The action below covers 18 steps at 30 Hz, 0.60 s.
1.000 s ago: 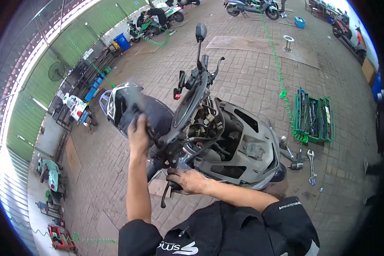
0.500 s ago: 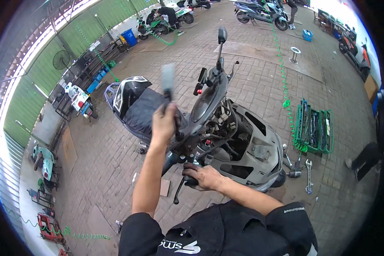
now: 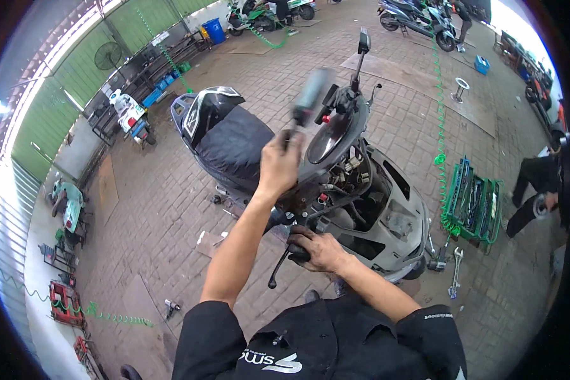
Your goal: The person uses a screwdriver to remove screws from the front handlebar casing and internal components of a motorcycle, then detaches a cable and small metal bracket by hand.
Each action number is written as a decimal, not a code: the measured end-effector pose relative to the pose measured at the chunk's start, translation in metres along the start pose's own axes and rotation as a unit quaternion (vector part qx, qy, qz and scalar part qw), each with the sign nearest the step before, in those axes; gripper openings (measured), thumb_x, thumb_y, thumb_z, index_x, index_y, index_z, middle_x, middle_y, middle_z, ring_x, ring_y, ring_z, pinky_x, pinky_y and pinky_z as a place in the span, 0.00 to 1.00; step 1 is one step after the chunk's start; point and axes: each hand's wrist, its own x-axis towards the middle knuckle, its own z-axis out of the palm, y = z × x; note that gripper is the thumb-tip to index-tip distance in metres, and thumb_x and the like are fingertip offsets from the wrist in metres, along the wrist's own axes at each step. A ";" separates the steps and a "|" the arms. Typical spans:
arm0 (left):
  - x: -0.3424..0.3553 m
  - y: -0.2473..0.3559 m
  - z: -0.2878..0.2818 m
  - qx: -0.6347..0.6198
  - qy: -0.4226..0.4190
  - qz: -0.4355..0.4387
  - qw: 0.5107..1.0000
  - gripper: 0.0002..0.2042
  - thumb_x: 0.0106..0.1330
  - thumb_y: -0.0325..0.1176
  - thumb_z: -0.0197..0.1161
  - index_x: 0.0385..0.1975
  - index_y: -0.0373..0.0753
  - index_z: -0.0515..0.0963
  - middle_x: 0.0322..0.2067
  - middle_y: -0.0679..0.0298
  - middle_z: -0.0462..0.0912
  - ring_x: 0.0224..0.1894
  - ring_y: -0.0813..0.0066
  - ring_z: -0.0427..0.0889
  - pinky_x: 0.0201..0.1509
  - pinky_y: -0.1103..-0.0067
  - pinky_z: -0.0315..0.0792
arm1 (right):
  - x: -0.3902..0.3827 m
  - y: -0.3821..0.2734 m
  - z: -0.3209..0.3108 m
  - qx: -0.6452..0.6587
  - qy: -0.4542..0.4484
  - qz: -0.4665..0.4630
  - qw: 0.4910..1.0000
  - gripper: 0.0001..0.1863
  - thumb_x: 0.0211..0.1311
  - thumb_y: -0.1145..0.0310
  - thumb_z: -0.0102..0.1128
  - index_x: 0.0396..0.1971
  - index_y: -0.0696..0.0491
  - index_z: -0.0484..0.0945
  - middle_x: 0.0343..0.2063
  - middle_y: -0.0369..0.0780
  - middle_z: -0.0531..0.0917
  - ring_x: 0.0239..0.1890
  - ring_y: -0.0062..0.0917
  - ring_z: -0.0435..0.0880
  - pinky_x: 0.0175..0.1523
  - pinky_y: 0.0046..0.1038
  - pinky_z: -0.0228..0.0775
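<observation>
A dark, partly stripped scooter point(image 3: 231, 139) stands before me, its seat to the left and its grey front body to the right. My left hand point(image 3: 280, 164) is closed round the dark stalk of a rear-view mirror point(image 3: 313, 95), whose head is tilted right and smeared by motion. The stalk's lower end is hidden behind my hand and arm. My right hand point(image 3: 320, 251) wraps the black handlebar grip point(image 3: 299, 252) on the near side, above the brake lever point(image 3: 277, 272). The other mirror point(image 3: 364, 43) rises from the far handlebar. Wiring connectors point(image 3: 351, 166) lie exposed in the front.
Right of the scooter stand a green toolbox point(image 3: 474, 202) full of tools, a wrench point(image 3: 455, 272) and a power tool point(image 3: 438, 259). Green coiled hose point(image 3: 440, 126) hangs beside them. A person in dark clothes point(image 3: 535, 183) is at the right edge. Other scooters point(image 3: 128, 117) are parked around.
The view has shifted, so the scooter sits further right. The mirror in my left hand has tilted right. My right hand stays on the grip. The person at the right shows more.
</observation>
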 end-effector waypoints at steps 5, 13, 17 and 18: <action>-0.050 -0.009 -0.013 -0.548 0.123 -0.091 0.822 0.08 0.66 0.37 0.50 0.32 0.39 0.71 0.31 0.62 0.76 0.37 0.68 0.77 0.41 0.74 0.69 | 0.002 -0.002 0.004 -0.017 -0.026 0.013 0.999 0.26 0.43 0.68 0.60 0.47 0.49 0.67 0.53 0.40 0.68 0.32 0.39 0.80 0.35 0.34 0.75; -0.010 0.011 0.002 0.217 -0.090 0.281 0.930 0.10 0.56 0.27 0.56 0.38 0.37 0.73 0.21 0.59 0.74 0.20 0.65 0.74 0.26 0.72 0.68 | -0.002 0.006 0.008 0.007 0.027 -0.013 1.000 0.26 0.46 0.62 0.59 0.49 0.45 0.66 0.53 0.39 0.68 0.37 0.36 0.79 0.37 0.35 0.75; 0.005 -0.004 -0.011 -0.306 0.000 -0.202 0.930 0.07 0.64 0.34 0.54 0.31 0.38 0.69 0.18 0.66 0.70 0.19 0.75 0.71 0.24 0.76 0.67 | -0.002 0.002 -0.001 0.001 -0.010 0.011 1.000 0.24 0.45 0.64 0.60 0.46 0.47 0.68 0.52 0.39 0.69 0.37 0.36 0.79 0.36 0.34 0.75; -0.005 -0.005 -0.012 -0.449 0.053 -0.208 0.867 0.07 0.65 0.34 0.52 0.32 0.38 0.68 0.21 0.67 0.71 0.22 0.73 0.72 0.27 0.78 0.68 | -0.002 0.005 0.001 -0.003 -0.001 0.010 1.000 0.26 0.42 0.64 0.63 0.46 0.47 0.68 0.49 0.37 0.71 0.37 0.36 0.79 0.35 0.35 0.74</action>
